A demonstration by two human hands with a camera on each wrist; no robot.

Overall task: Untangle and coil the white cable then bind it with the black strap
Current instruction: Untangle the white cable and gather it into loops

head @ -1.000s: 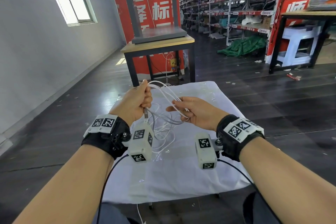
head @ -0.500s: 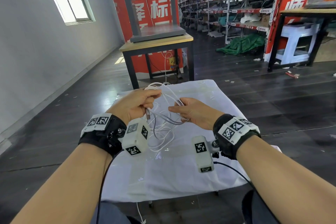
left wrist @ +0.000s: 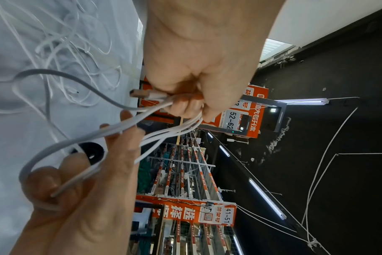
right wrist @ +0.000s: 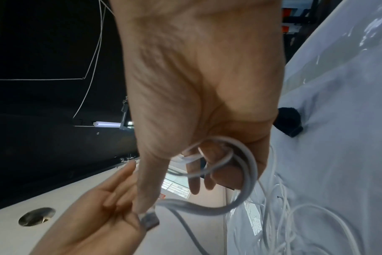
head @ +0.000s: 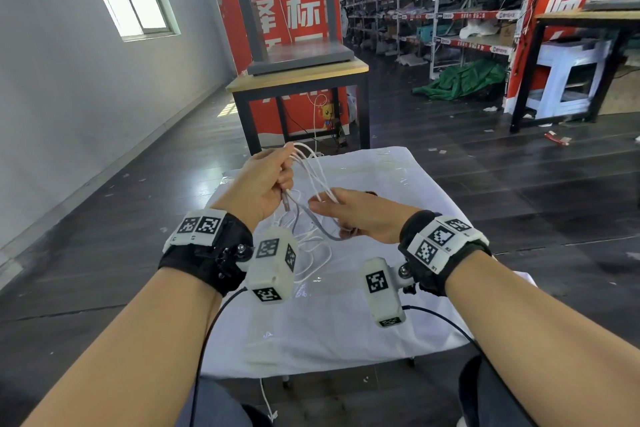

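The white cable (head: 311, 170) runs in several strands between my hands above the white-covered table (head: 381, 305). My left hand (head: 277, 180) grips the gathered loops in a fist, with the metal plug (head: 286, 203) sticking out below it. The left wrist view shows that fist (left wrist: 185, 100) and the plug (left wrist: 140, 94). My right hand (head: 329, 208) is just right of it, with a loop hooked round its thumb and fingers (right wrist: 196, 163). The rest of the cable (head: 311, 253) lies tangled on the cloth. The black strap (left wrist: 92, 151) lies on the table beyond my right hand (right wrist: 288, 122).
A wooden table with a black frame (head: 298, 76) stands just past the covered table. Warehouse shelving (head: 450, 10), a green heap (head: 460, 80) and a white stool (head: 568, 76) are at the back right. Dark floor surrounds the table.
My hands drew closer together, and my left hand has since lifted the bundle slightly. My right hand's fingers have moved left under the strands, toward the plug.
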